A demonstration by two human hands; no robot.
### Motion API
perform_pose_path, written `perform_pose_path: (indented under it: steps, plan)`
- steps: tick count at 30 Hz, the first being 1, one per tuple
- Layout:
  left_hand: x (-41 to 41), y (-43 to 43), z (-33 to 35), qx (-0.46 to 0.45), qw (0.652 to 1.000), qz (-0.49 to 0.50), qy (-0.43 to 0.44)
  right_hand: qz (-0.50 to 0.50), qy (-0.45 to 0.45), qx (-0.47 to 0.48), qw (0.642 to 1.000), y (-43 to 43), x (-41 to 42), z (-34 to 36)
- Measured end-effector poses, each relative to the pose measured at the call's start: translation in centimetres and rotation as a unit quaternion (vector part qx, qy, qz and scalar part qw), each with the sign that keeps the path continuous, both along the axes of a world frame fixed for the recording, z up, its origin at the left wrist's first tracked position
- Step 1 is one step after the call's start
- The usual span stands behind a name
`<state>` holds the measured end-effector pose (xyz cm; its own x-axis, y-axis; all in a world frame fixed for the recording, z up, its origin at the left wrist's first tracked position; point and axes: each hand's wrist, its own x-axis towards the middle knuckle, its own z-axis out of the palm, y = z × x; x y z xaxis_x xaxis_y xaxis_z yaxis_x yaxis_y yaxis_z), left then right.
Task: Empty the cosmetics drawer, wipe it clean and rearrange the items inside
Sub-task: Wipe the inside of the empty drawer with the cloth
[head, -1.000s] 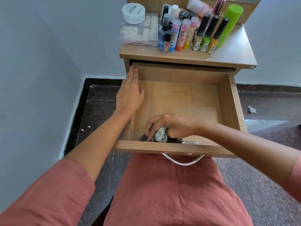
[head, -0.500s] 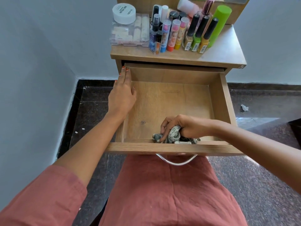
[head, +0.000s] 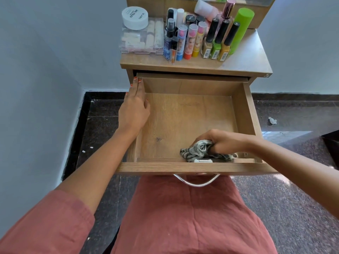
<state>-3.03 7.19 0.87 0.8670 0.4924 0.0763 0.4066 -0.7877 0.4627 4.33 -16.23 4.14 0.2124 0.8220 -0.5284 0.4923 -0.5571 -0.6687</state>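
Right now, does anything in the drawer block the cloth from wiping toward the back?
Nothing visible. The drawer floor beyond the cloth is bare; the left hand rests on the left wall, off that path.

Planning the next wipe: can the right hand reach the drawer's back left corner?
Probably yes: the right hand, gripping the cloth, has bare drawer floor ahead; the left hand rests on the left wall.

The wooden counter carries a clear box at its left, a cluster of upright tubes beside it, three nail polish bottles and a green cylinder.
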Motion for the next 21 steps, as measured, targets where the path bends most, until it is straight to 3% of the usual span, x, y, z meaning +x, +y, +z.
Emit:
perform_pose_path:
  steps: [11,21]
  plan:
    - [-0.1,-0.2,0.2,0.012,1.0,0.006,0.001,0.075,-0.026,0.017,0.997,8.3,-4.0,-1.5]
    - [-0.3,-0.4,0.6,0.023,1.0,0.003,0.005,0.02,-0.011,0.019,1.0,7.0,-3.7,-0.3]
